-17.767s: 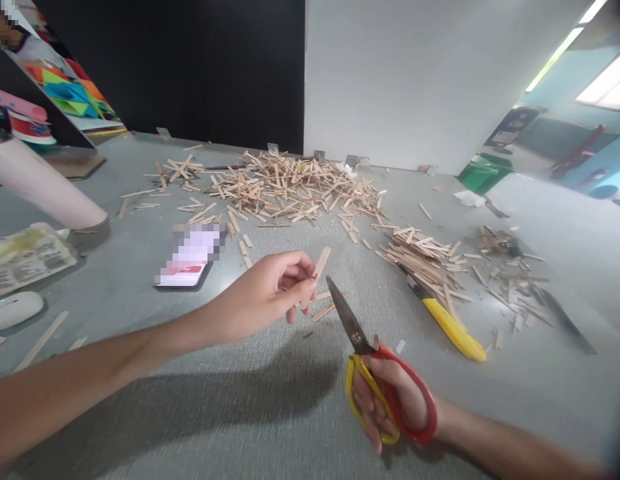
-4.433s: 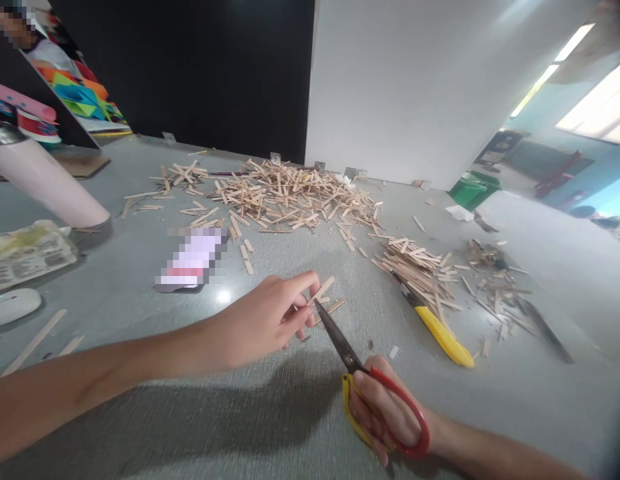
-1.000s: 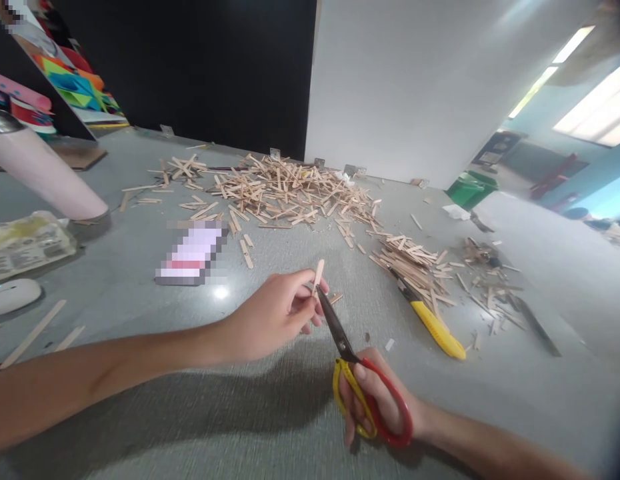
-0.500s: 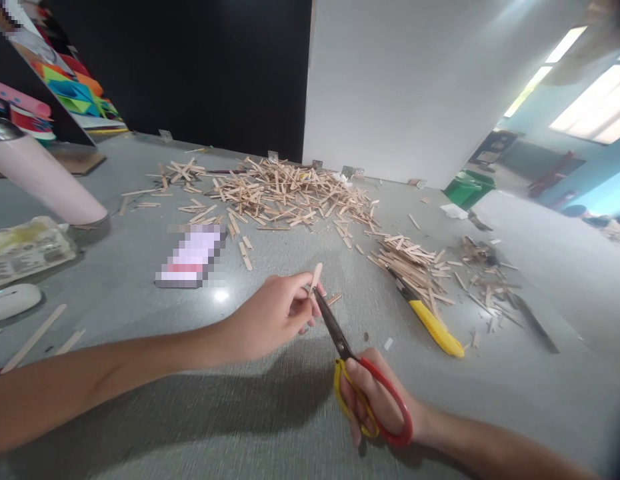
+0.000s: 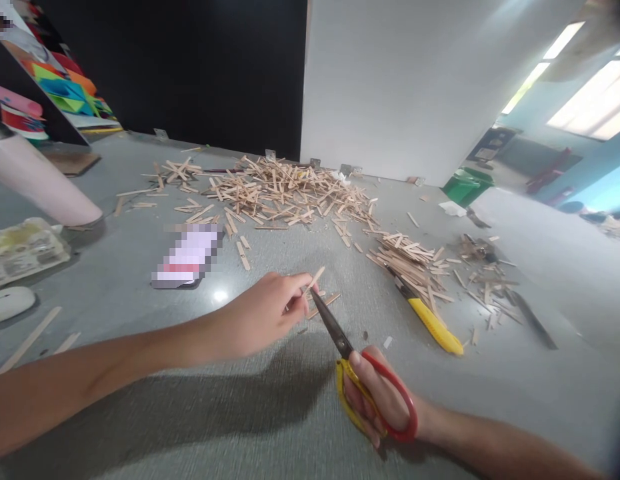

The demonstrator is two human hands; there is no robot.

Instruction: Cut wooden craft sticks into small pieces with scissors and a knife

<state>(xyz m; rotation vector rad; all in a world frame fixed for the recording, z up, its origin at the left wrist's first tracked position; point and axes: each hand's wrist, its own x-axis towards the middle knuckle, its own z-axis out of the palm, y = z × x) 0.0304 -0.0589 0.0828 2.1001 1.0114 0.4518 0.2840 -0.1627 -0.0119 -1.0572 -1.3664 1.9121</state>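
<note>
My left hand (image 5: pixel 265 317) pinches a small wooden craft stick (image 5: pixel 317 277) between thumb and fingers, its tip pointing up and to the right. A pair of scissors (image 5: pixel 333 320) with one red and one yellow handle is in my right hand (image 5: pixel 377 393), fingers through the loops. The dark blade tips meet the stick close to my left fingertips; whether they bite into it I cannot tell. Another stick (image 5: pixel 324 306) lies on the table just under the blades. A large heap of cut sticks (image 5: pixel 290 190) spreads out beyond my hands.
To the right, a yellow utility knife (image 5: pixel 435 325) rests against a stack of sticks (image 5: pixel 407 257), near a metal blade (image 5: pixel 534 319). On the left are a phone (image 5: pixel 190 257), a pink bottle (image 5: pixel 45 177), a mouse (image 5: pixel 10 305) and a stained tray (image 5: pixel 25 253). Upright panels (image 5: pixel 380 87) stand behind.
The stick in my left hand has turned, leaning further right. The scissor handles have shifted slightly right, and the stick under the blades shows more fully. The view has moved slightly.
</note>
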